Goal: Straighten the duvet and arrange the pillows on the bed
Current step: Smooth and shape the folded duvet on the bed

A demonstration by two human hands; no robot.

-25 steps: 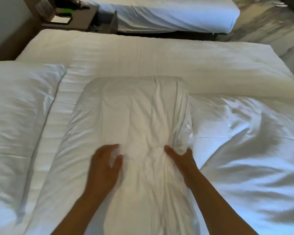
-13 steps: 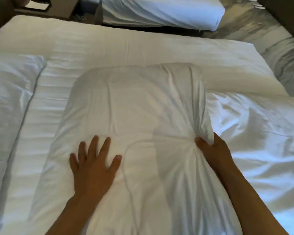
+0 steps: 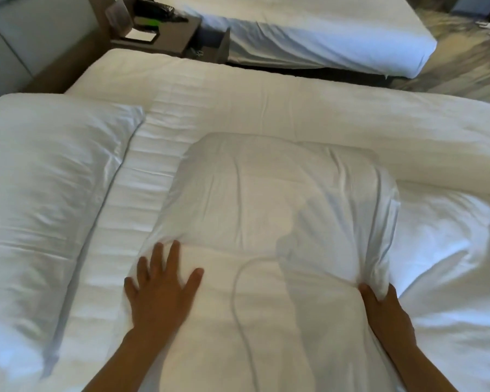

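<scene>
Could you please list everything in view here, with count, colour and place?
Plump white fabric pillow: one, white, middle of the near bed, under both hands.
Second white pillow: one, white, left side of the near bed, apart from the first.
White fitted bed sheet: one, white, bare across the near bed.
Rumpled white duvet: one, white, bunched at right.
Second bed with white sheet: one, white, beyond.
Brown bedside table: one, brown, between the beds, dark items on it.
Left hand: one, flat, fingers spread on the pillow.
Right hand: one, pinching the pillow's right edge.
</scene>
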